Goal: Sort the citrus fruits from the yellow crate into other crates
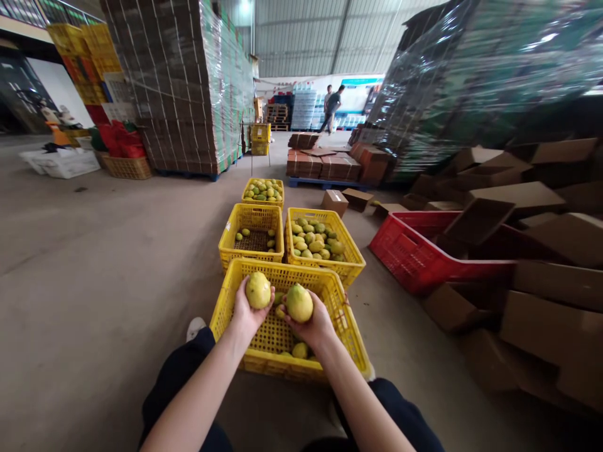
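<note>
My bare left hand (244,311) is cupping a rounded, smooth-skinned yellow fruit (258,290); the fruit is sitting above the palm, my fingers are curving around its lower side, and the fingertips are showing at its inner edge, toward the other hand. My bare right hand (321,320) is likewise cradling a yellow-green, slightly tapering fruit (300,304), its greener end pointing upward and away from me; here the fingers are bending beneath it, their tips emerging at its left side. Whether the hidden parts of my fingers are pressing together or spreading under either fruit, I cannot tell. The two held fruits are standing side by side, apart from each other, over the opening of a large yellow perforated plastic crate (282,368). Inside this crate, loose yellow-green fruits (300,350) are lying between and below my hands, partly hidden by the right hand and forearm. Just beyond, a smaller yellow plastic crate (235,255) is holding a few green fruits (245,232) on the left, while a well-filled yellow plastic crate (349,271) is standing on the right. Farther back, another filled yellow crate (262,201) is resting on the grey floor (117,282). To the right, a red plastic crate (400,257) is lying among open brown cardboard boxes (551,326).
</note>
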A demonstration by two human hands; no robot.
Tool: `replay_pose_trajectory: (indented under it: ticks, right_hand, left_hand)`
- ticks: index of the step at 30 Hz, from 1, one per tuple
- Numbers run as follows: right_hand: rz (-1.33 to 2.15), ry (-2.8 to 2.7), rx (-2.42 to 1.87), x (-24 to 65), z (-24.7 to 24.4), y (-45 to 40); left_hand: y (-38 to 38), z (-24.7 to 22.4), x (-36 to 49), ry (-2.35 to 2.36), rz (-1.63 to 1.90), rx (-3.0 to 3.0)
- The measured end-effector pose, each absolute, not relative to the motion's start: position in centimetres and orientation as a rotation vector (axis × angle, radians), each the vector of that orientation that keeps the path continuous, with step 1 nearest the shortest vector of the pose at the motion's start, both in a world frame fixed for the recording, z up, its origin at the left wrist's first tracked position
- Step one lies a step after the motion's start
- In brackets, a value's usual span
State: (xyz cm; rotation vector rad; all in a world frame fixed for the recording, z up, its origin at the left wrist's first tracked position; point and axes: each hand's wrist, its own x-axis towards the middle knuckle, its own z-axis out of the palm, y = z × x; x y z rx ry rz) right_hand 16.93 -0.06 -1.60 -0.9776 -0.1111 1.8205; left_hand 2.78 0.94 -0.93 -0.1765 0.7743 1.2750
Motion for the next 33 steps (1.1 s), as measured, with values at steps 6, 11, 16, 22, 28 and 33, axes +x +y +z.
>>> replay_pose_trajectory:
  ticks: [6,11,16,22,28,33]
  right_hand:
    - [1.705,-0.008,-1.122,16.8,-1.3,0.0]
    - [1.731,0.011,-1.125,17.2,-1.1,0.0]
    - [1.741,0.001,-1.110,17.3,-1.3,0.1]
    - [1.635,0.014,-1.136,17.4,-1.5,0.2]
    - [1.689,0.034,-1.142,17.5,-2.0,0.3]
    - [1.692,0.018,-1.084,17.5,-2.1,0.2]
  left_hand:
    - [1.3,-1.8,3.3,0.733,1.327,-0.197]
    - [1.1,-1.2,3.4,0.718,1.328,-0.178]
    - [1.1,-1.6,3.3,0.643,1.243,-0.186]
    - [0.8,-1.0,3.3,0.685,1.271,-0.140]
    - [0.8,-0.4,3.1,0.698,1.196,-0.100]
    - [0.7,-0.4,2.8,0.511,1.193,-0.154]
